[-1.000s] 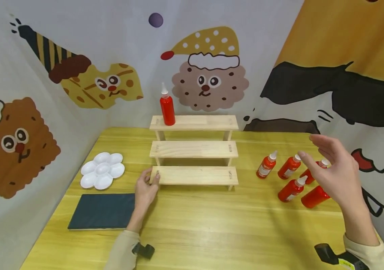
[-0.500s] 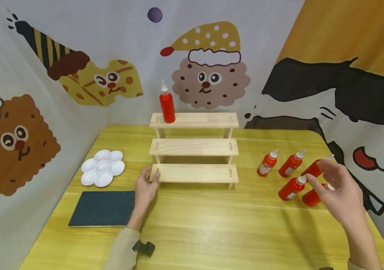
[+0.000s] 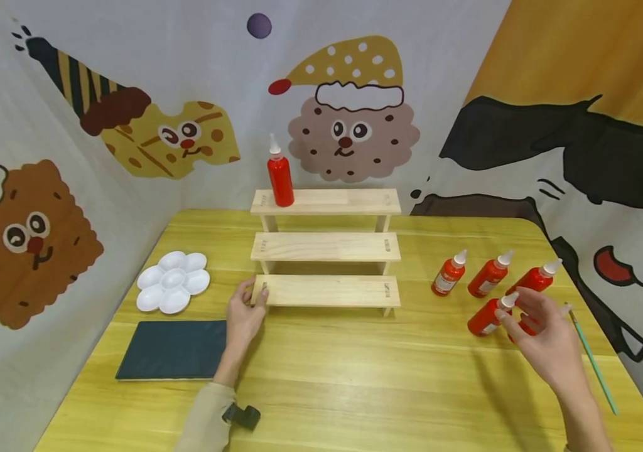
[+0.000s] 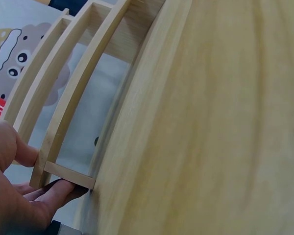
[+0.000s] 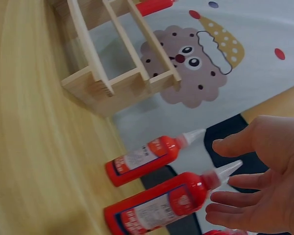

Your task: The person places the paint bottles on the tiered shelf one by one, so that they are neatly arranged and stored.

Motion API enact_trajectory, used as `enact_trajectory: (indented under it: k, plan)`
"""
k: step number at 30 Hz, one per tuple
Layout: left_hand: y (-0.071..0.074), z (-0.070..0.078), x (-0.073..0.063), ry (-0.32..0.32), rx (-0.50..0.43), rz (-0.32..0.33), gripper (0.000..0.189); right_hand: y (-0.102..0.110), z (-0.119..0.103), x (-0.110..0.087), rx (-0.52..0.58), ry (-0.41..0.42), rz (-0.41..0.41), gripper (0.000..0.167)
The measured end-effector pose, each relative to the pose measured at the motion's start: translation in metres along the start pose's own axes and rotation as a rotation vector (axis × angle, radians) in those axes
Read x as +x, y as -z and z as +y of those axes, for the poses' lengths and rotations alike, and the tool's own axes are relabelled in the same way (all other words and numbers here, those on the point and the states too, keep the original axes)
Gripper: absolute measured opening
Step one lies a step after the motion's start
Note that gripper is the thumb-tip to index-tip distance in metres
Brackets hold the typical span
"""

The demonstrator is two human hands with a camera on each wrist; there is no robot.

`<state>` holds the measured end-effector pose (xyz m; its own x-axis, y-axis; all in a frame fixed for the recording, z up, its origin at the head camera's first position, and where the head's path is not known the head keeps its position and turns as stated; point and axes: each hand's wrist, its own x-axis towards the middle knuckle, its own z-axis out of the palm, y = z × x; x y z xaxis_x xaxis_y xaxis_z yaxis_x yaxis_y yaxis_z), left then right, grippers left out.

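My left hand [image 3: 245, 317] grips the left end of the lowest step of a three-tier wooden shelf [image 3: 327, 292]; in the left wrist view the thumb is on the board and fingers are at its leg [image 4: 68, 175]. My right hand [image 3: 547, 339] hangs beside the nozzle of the front-left red squeeze bottle [image 3: 483, 317], thumb and fingers spread with a gap between them. In the right wrist view that bottle's white nozzle [image 5: 229, 169] points up between thumb and fingertips. Behind the right hand another red bottle is mostly hidden. One red bottle [image 3: 281, 182] stands on the top step's left end.
More red bottles [image 3: 448, 276] stand on the right of the wooden table [image 3: 344, 389]. A thin green paintbrush [image 3: 594, 361] lies by the right edge. At left are a white flower-shaped palette [image 3: 173, 282] and a dark flat pad [image 3: 171, 350]. A printed curtain hangs behind.
My right hand has moved down and left to the front-left bottle's nozzle, uncovering the back-right bottle and the paintbrush. The left hand stays on the shelf.
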<state>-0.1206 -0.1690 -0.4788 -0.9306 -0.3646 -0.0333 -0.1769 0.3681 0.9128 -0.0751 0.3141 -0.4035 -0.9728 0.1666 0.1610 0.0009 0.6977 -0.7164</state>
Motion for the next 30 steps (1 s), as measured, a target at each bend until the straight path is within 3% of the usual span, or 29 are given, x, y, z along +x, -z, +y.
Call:
enact_trajectory:
  k: [13,30]
  plan:
    - [0.000,0.000,0.001,0.007,-0.020,-0.009,0.046,-0.020,0.018,0.001,0.019,-0.087,-0.101,0.064]
    - [0.000,-0.002,0.001,-0.002,-0.007,0.001,0.046,-0.031,0.022,-0.003,-0.015,0.003,0.000,0.049]
